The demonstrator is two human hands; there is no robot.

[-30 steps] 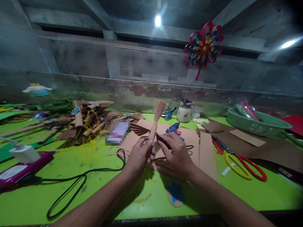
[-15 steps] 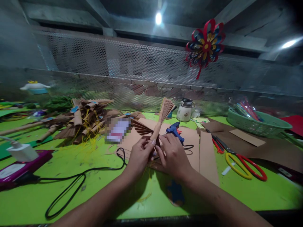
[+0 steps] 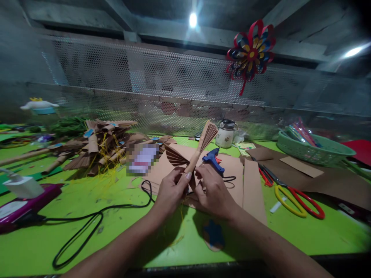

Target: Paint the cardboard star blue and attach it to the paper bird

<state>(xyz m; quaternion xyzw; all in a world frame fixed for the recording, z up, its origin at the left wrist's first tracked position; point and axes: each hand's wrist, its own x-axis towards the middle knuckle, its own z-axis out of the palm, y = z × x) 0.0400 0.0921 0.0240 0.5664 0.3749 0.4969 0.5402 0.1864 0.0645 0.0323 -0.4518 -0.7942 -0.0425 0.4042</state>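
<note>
My left hand is closed around the rolled body of a pleated brown-paper figure, its thumb lying along the roll. The figure has a fan-folded end pointing up and a pleated wing spreading to the left. My right hand has its fingers curled and pinched against the figure's lower right side; their tips are partly hidden. Yellow string dangles below my hands. Just beyond my right hand lies a blue glue gun on brown paper sheets. A blue star on a brown cutout lies nearer me.
A pile of similar paper figures and a blurred-out flat object are at left. A purple power strip trails a black cord. Scissors, a green basket and a white jar stand right and back.
The paper figure has tilted slightly to the right, and its left wing shows spread wider. My right fingers have lifted and curled a little. The view has shifted slightly.
</note>
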